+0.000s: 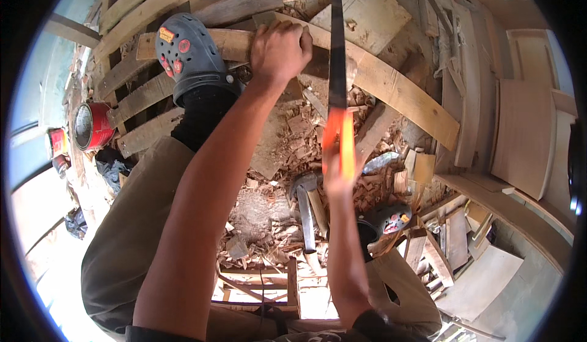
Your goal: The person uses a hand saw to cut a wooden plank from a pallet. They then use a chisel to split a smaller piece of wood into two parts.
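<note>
A long wooden plank (pixel 403 94) lies crosswise in front of me, its left part under my left foot in a dark grey clog (pixel 191 51). My left hand (pixel 280 51) is closed over the plank's edge, right of the clog. In my right hand (pixel 338 174) is a handsaw (pixel 338 54), gripped by its orange handle. The saw's dark blade points away from me and crosses the plank to the right of my left hand. The handle is slightly smeared by motion. I cannot tell how deep the teeth sit in the wood.
Wood chips (pixel 293 140) litter the ground between my feet, with a hammer-like tool (pixel 306 213) among them. A red can (pixel 95 126) stands at the left. Slatted boards (pixel 147 97) lie under the plank. Offcuts (pixel 455 238) and panels (pixel 523 137) crowd the right side.
</note>
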`<move>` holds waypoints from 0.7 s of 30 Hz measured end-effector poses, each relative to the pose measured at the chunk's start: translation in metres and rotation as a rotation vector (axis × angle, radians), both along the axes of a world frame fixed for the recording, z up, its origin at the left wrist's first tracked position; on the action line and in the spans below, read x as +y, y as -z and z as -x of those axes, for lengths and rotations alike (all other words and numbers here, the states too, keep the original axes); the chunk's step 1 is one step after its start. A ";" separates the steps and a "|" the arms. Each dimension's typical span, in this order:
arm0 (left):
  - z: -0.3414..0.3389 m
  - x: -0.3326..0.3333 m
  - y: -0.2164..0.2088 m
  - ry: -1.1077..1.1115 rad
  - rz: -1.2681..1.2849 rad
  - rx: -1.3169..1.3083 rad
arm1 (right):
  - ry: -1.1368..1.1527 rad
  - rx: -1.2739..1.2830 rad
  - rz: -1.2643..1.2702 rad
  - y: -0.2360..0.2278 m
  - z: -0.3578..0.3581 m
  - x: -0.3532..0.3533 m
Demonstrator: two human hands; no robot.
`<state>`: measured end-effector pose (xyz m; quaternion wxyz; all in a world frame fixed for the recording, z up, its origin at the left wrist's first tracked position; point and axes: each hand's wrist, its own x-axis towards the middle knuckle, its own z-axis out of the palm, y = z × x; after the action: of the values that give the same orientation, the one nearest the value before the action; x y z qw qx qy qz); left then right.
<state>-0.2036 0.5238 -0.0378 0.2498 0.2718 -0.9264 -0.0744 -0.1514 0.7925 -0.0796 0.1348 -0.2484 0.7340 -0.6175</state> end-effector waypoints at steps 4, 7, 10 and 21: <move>0.010 -0.012 0.005 -0.085 0.071 0.136 | -0.028 -0.170 0.049 -0.041 0.044 -0.046; 0.006 -0.015 0.006 -0.108 0.089 0.120 | -0.063 -0.025 0.086 -0.054 0.033 -0.046; 0.011 -0.009 0.003 -0.102 -0.004 0.073 | -0.148 -0.038 0.297 -0.012 0.036 -0.036; 0.006 -0.019 0.006 -0.056 -0.029 0.071 | 0.277 0.296 -0.232 0.033 -0.078 0.061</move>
<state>-0.2094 0.5046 -0.0435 0.2804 0.2985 -0.9078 -0.0904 -0.0737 0.8533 -0.1123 -0.0328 -0.2158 0.8389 -0.4985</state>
